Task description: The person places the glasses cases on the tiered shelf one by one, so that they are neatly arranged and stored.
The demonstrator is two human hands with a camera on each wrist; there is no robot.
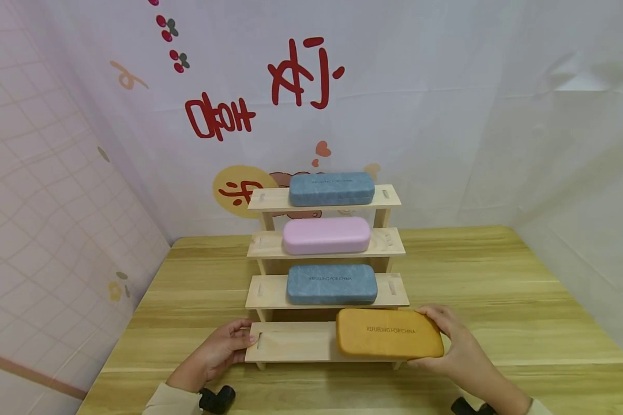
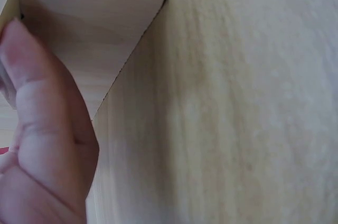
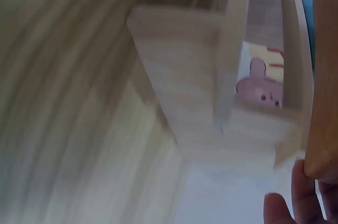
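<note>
A tiered wooden display rack (image 1: pixel 296 341) stands on the table. At the left end of its lowest shelf, my left hand (image 1: pixel 223 349) grips the board's edge; the left wrist view shows that hand (image 2: pixel 45 113) close up against the wooden side panel (image 2: pixel 95 28). My right hand (image 1: pixel 454 349) holds a mustard-yellow glasses case (image 1: pixel 389 333) by its right end, over the right part of the lowest shelf. The case is tilted slightly and overhangs the shelf's right end. Whether its underside touches the board is hidden. In the right wrist view, fingertips (image 3: pixel 303 192) meet the case's edge.
Blue glasses cases lie on the top shelf (image 1: pixel 332 189) and the third shelf down (image 1: pixel 332 285), with a pink case (image 1: pixel 326 236) between them on the second. Behind the wood-grain table (image 1: pixel 472 276) hangs a printed white cloth (image 1: pixel 420 115).
</note>
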